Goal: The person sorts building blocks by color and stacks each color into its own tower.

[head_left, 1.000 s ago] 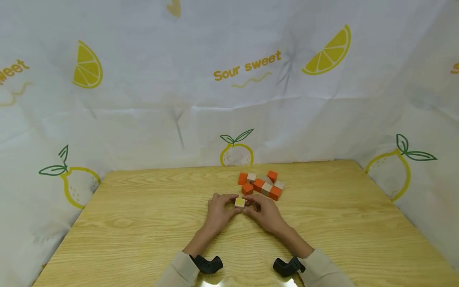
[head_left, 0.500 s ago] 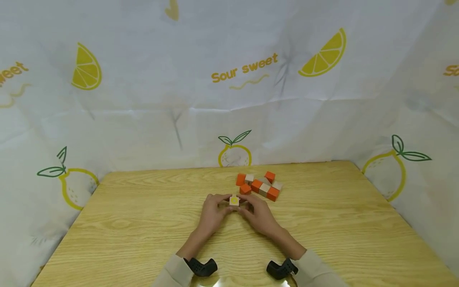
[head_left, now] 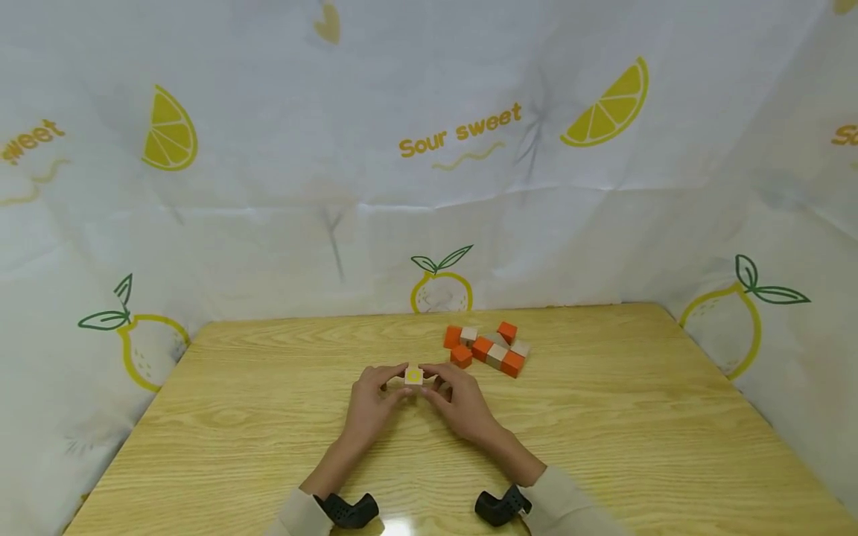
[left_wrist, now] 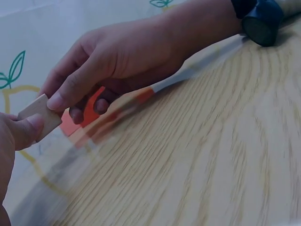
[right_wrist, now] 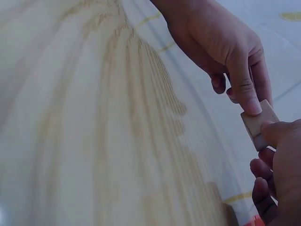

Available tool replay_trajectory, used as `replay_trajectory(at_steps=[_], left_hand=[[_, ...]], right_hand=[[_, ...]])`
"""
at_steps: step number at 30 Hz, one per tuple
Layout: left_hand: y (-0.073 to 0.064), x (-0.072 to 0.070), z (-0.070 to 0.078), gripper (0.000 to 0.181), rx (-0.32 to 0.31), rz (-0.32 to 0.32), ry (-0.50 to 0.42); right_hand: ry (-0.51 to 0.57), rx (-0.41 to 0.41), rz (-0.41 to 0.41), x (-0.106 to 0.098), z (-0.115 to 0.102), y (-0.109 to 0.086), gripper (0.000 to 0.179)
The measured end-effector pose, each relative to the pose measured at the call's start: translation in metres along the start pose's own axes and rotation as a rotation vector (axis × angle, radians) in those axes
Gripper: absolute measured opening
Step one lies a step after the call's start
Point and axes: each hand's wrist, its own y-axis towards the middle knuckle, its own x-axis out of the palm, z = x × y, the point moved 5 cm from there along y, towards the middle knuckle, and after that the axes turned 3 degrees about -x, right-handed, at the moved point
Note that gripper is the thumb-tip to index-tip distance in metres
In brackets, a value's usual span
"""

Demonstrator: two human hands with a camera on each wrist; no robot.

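Note:
A small pale wooden block (head_left: pixel 413 376) with a yellow mark on its upper face sits between my two hands. My left hand (head_left: pixel 367 406) pinches its left side with thumb and fingers, and my right hand (head_left: pixel 462 406) pinches the right side. In the left wrist view, both thumbs press on one plain face of the block (left_wrist: pixel 51 120). The right wrist view shows the block (right_wrist: pixel 269 114) tilted, with the other fingers of each hand curled beneath or behind it.
Behind my right hand lies a loose group of orange blocks (head_left: pixel 461 356) and pale wooden blocks (head_left: pixel 497 354) on the wood-grain table (head_left: pixel 255 417). A white lemon-print cloth (head_left: pixel 281 246) hangs along the table's back and sides. Each wrist wears a black camera mount (head_left: pixel 348 511).
Both hands have moved left with the pale block, away from the group of blocks. Their pinch on it has stayed, and the other blocks lie as before.

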Motion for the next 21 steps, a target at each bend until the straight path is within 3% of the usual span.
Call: replay_trajectory(at_steps=[10, 21], left_hand=[[-0.009, -0.028, -0.021, 0.039, 0.059, -0.002, -0.013], [-0.008, -0.051, -0.041, 0.038, 0.015, -0.022, -0.013]], right_hand=[[0.029, -0.042, -0.013, 0.026, -0.007, 0.01, 0.037], [0.036, -0.026, -0.032, 0.046, -0.016, 0.021, 0.037]])
